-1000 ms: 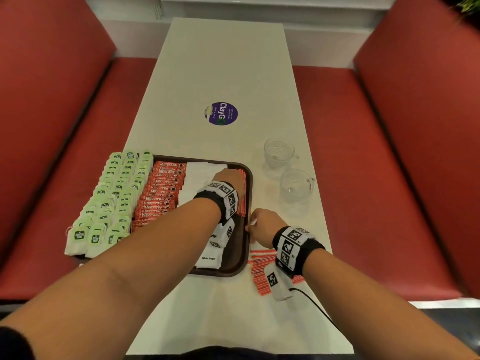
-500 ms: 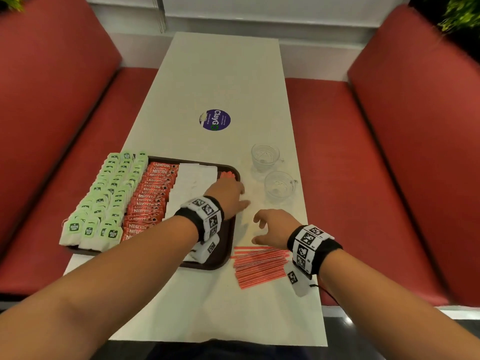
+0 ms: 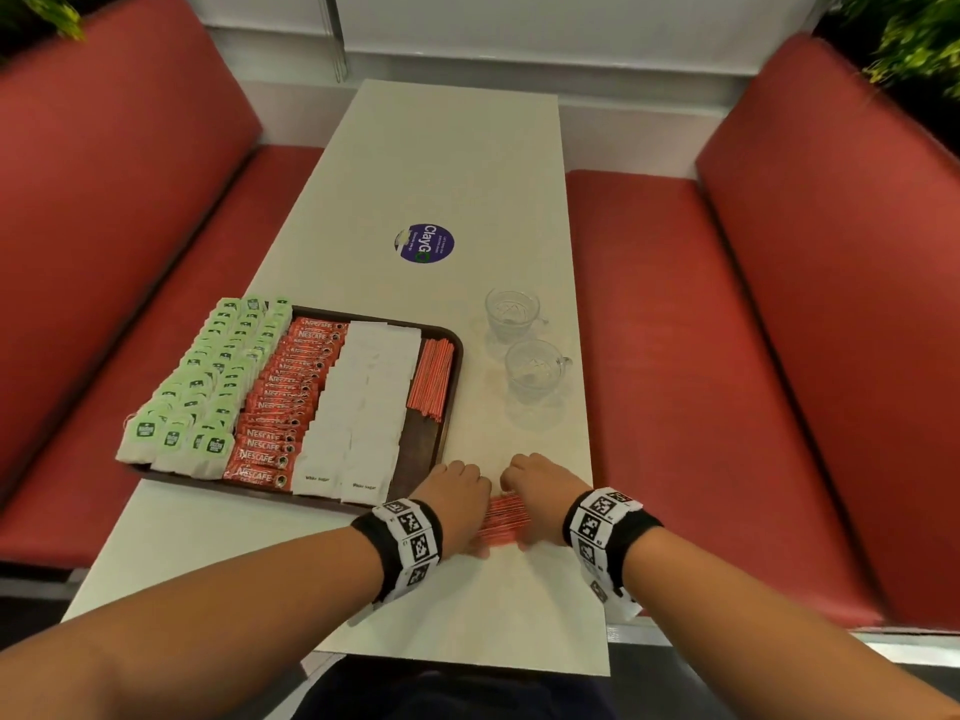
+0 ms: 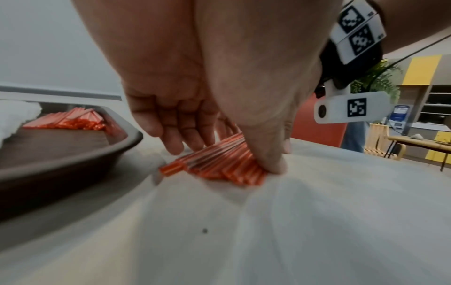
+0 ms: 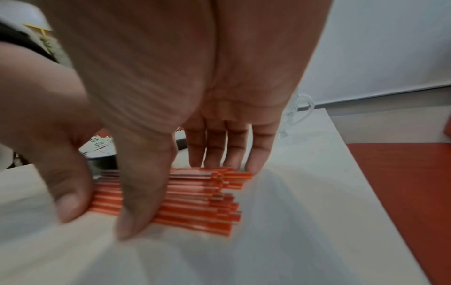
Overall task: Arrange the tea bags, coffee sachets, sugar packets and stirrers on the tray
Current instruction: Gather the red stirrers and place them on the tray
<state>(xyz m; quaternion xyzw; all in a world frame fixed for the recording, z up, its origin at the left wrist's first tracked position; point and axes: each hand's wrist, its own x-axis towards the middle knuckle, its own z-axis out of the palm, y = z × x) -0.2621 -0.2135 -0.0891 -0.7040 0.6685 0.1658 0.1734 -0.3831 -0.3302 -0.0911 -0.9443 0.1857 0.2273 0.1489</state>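
Both hands, my left hand (image 3: 457,498) and right hand (image 3: 540,493), pinch the loose orange plastic stirrers (image 5: 195,200) together on the white table (image 3: 519,605), bunching them beside the brown tray (image 3: 451,407).

White table (image 3: 457,163) — brown tray (image 3: 451,407), loose red stirrers (image 3: 501,517), two glass cups (image 3: 535,363), round sticker (image 3: 426,243).
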